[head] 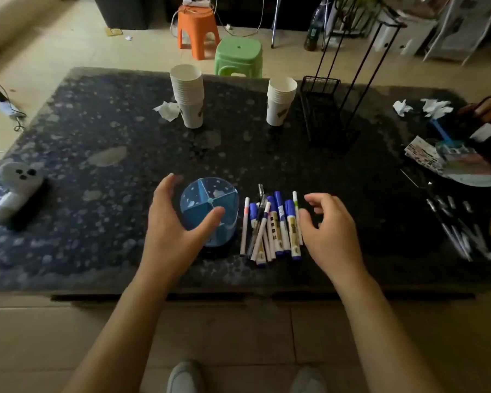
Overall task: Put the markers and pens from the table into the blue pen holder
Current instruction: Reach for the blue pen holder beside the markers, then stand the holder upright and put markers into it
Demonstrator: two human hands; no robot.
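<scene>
Table (97, 222): dark speckled stone top, seen from above by a person standing at its near edge.
Holder (209, 211): blue, round, split into compartments by dividers that meet at a centre hub; it stands near the front middle of the table, and no pen shows inside it.
Pens (272, 225): a loose bundle of markers and pens lying flat on the table just right of the holder, roughly parallel, pointing away from the person; several have blue caps and white barrels, a few are thin and white.
Left hand (173, 222): open, fingers spread, cupped around the left side of the holder; the thumb lies across the near part of its rim, the fingers curve up beside its far left edge. It grips nothing firmly; whether the palm touches the wall cannot be told.
Right hand (329, 225): open and empty, fingers loosely curled, hanging just right of the pens, fingertips close to the nearest marker but apart from it.
Cups (187, 95): two stacks of white paper cups at the far side of the table, well apart from each other.
Rack (321, 109): black wire frame, right of the cups.
Stools (238, 56): one green and one orange, on the floor beyond the table.
</scene>
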